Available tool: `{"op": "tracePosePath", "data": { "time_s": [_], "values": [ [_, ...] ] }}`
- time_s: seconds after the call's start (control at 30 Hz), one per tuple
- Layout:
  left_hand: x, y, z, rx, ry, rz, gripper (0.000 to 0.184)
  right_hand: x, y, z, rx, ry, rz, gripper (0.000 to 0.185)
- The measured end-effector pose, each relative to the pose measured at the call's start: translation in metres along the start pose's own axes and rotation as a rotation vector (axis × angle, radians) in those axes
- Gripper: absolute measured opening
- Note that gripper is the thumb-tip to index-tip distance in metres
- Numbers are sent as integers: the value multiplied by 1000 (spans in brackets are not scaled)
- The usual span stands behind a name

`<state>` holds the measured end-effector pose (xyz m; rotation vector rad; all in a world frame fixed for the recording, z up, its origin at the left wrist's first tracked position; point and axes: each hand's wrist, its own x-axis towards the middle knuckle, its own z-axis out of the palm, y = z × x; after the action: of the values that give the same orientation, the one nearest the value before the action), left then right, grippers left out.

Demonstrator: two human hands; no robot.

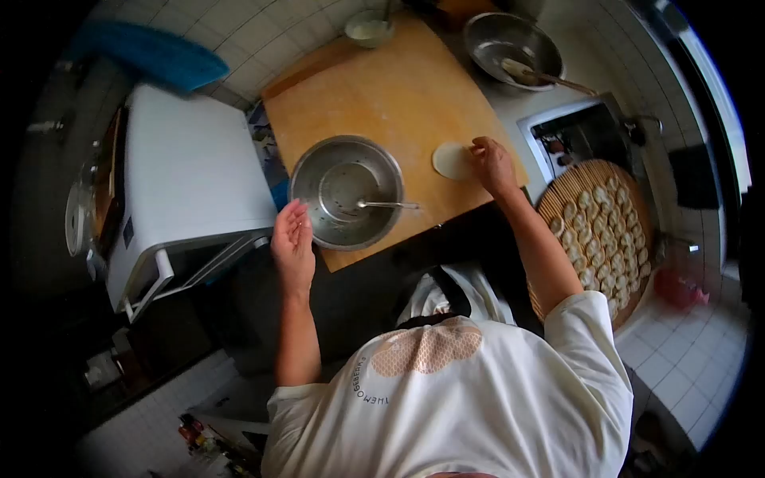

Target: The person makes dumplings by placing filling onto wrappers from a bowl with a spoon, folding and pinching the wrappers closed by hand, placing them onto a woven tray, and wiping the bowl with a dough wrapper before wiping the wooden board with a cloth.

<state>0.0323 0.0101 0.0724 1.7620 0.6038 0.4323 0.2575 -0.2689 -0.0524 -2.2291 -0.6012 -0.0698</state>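
A round, pale dumpling wrapper (452,162) lies on the wooden board (390,95), near its right side. My right hand (495,168) is at the wrapper's right edge, fingers bent and closed on that edge. To the left, a steel mixing bowl (319,171) stands at the board's front corner, with traces of filling inside. A metal spoon (389,205) rests in it, its handle over the rim. Beside the bowl's left rim is my left hand (293,240), its fingers loosely stretched and holding nothing.
On the right, a round woven tray (542,211) carries rows of dumplings (602,239). Behind it are a sink (530,131) and another steel bowl (486,44) with a wooden-handled tool. A small bowl (368,30) stands at the back; a white appliance (191,159) is on the left.
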Motion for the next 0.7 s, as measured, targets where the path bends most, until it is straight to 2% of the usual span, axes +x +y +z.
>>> {"op": "tracePosePath", "data": {
  "time_s": [0.07,0.17,0.2,0.23,0.3,0.33,0.4,0.43,0.5,0.53,0.57,0.63,0.67,0.7],
  "values": [
    [0,-13,-15,1,73,-27,32,9,-1,11,-23,-154,362,33],
    [-8,-34,-33,-9,151,-91,33,14,8,10,-47,-283,405,31],
    [-10,-38,-37,-35,152,-163,33,16,-2,7,-57,-305,429,22],
    [-10,-41,-41,-62,151,-226,33,14,-3,9,-67,-322,418,22],
    [-9,-48,-47,-115,155,-273,32,12,-3,12,-9,-185,258,21],
    [-7,-51,-48,-136,122,-310,32,10,3,14,-18,-193,247,21],
    [-4,-50,-46,-187,79,-332,31,4,13,19,195,17,233,19],
    [-1,-49,-46,-193,82,-335,31,2,-8,13,190,13,231,19],
    [8,-47,-46,-198,28,-311,30,1,-57,-5,993,84,658,12],
    [13,-47,-43,-188,25,-301,30,4,-81,-14,1178,16,778,9],
    [16,-46,-41,-193,19,-295,30,6,-99,-16,1175,23,772,9],
    [23,-44,-37,-175,-68,-276,28,8,-122,-16,1550,-41,966,9],
    [26,-44,-35,-178,-72,-266,28,7,-119,-10,1618,-144,917,9],
    [29,-46,-33,-182,-80,-263,27,6,-129,-4,1619,-139,907,9]
  ]
}}
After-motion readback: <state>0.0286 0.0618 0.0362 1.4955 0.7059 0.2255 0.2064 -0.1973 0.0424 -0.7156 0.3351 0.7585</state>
